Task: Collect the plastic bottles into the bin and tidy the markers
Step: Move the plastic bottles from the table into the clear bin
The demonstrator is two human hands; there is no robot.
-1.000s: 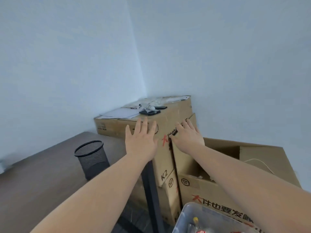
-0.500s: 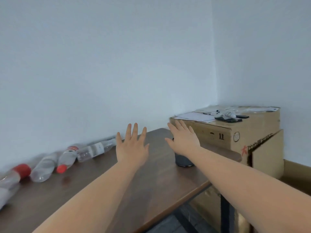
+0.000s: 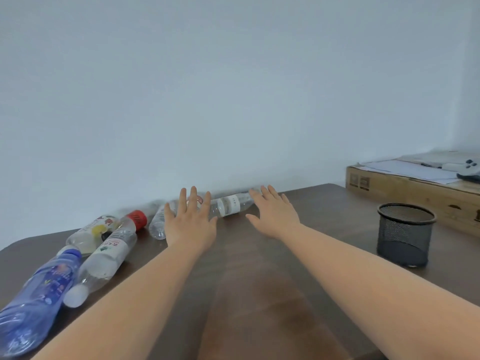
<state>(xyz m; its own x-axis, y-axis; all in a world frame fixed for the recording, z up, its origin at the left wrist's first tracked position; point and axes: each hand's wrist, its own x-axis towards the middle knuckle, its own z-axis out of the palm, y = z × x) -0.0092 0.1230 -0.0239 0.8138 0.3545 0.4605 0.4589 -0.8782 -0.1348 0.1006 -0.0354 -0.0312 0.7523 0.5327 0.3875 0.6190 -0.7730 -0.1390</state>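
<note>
Several empty plastic bottles lie on their sides along the back left of the dark wooden table (image 3: 259,294). A blue bottle (image 3: 36,294) is nearest at the left edge, with a clear white-capped bottle (image 3: 104,258) beside it. Behind them lie a yellow-labelled bottle (image 3: 91,229) and a red-capped bottle (image 3: 136,219). A clear bottle (image 3: 231,205) rests by the wall. My left hand (image 3: 189,222) hovers open in front of that clear bottle, and my right hand (image 3: 275,211) is open just right of it. Neither hand holds anything. No markers or bin are in view.
A black mesh pen cup (image 3: 405,235) stands on the table at the right. Beyond the table's right end is a cardboard box (image 3: 415,196) with papers and a game controller (image 3: 467,170) on top. A plain wall runs behind the table.
The view has swung left from the boxes in the corner to the table top, bringing the row of bottles into sight. Both hands stay open and stretched forward.
</note>
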